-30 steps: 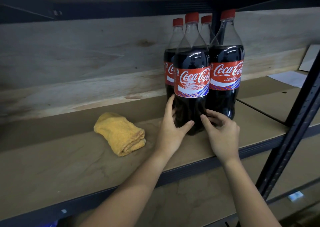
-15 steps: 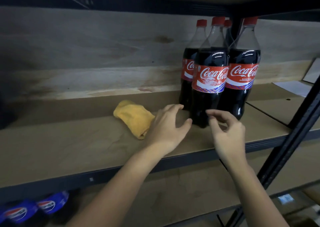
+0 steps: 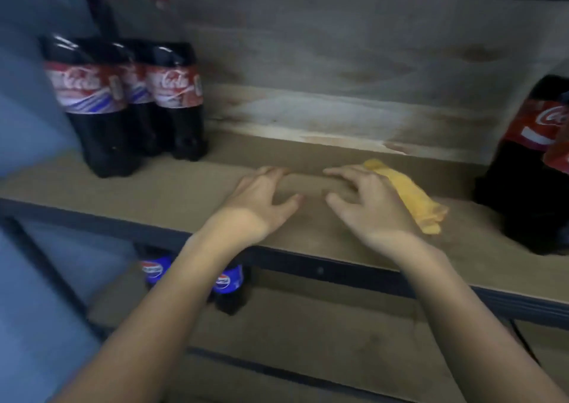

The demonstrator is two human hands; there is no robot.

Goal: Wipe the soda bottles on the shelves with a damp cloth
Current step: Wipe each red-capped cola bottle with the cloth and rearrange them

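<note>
The cloth (image 3: 406, 194) is lying just right of the right hand (image 3: 374, 204), maybe touching it, pointing away. Both hands are holding nothing, fingers loosely spread; the left hand (image 3: 261, 201) is farther.

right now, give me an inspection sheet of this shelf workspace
surface: brown board shelf, bare between the hands
job's things: three Coca-Cola bottles upright at back left; more Coca-Cola bottles at right edge; folded yellow cloth lying on the shelf
clutter: nothing seen
grippers: left hand open over the shelf, holding nothing; right hand open beside the cloth, contact unclear
cables: nothing seen
surroundings: wooden back panel; Pepsi bottles on lower shelf; dark metal frame
</note>
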